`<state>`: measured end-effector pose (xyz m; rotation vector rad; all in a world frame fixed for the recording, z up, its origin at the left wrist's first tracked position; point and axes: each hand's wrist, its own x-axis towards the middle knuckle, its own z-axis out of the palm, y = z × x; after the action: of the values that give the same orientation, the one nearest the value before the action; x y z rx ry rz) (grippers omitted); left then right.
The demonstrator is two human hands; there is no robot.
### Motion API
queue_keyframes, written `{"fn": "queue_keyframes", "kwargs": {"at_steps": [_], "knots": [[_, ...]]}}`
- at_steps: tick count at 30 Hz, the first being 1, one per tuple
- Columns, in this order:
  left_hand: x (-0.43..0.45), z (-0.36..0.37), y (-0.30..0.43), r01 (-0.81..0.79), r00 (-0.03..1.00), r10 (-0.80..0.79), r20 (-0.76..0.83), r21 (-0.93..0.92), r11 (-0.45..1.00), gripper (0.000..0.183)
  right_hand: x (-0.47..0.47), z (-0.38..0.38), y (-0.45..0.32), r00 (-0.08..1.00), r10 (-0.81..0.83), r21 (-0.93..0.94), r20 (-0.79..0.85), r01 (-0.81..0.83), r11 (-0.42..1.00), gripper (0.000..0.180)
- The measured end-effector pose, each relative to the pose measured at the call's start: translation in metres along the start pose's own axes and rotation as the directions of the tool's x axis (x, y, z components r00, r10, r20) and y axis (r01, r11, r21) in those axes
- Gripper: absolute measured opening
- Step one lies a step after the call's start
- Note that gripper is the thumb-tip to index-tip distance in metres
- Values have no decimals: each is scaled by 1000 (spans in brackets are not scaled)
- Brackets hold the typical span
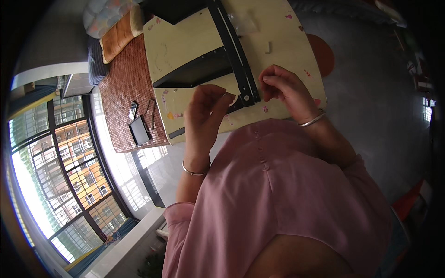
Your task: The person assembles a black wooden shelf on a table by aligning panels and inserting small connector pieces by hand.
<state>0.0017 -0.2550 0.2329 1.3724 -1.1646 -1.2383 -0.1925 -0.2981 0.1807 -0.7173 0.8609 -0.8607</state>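
Observation:
My left hand [205,114] is raised over the near edge of the table, thumb and forefinger pinched on a small, thin piece [226,94] too small to identify. To the right, my right hand [283,85] hovers over the tabletop with its fingers curled; whether something small is between them cannot be told. Between and beyond the hands lies a black frame of long rails [240,59] with a round fastener [246,98] near its close end. A black cross panel [198,69] runs left from the rails, and another dark panel [174,8] is at the far end.
On the pale yellow table [285,38] are a clear plastic bag [243,23], a small angled piece [268,47] and a flat dark strip [177,133]. Left of it, a brown woven mat [121,80] bears a black tray-like item [139,130] and dark bars. An orange round stool seat [320,55] stands right.

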Motion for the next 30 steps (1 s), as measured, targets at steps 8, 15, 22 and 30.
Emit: {"fn": "queue_keyframes", "kwargs": {"at_steps": [8,15,22,30], "knots": [[11,10,-20,-302,929,369,-17,540,786,17,4,10,14,997,36,-46,72,-33,998,14],[13,17,-25,-316,917,399,-8,598,737,17,4,11,17,996,34,-64,81,-29,998,15],[16,20,-22,-391,876,479,57,665,636,17,7,8,26,992,9,-42,129,-4,999,17],[14,21,-19,-409,866,485,122,731,546,17,7,8,24,988,45,-42,150,-39,998,18]]}}
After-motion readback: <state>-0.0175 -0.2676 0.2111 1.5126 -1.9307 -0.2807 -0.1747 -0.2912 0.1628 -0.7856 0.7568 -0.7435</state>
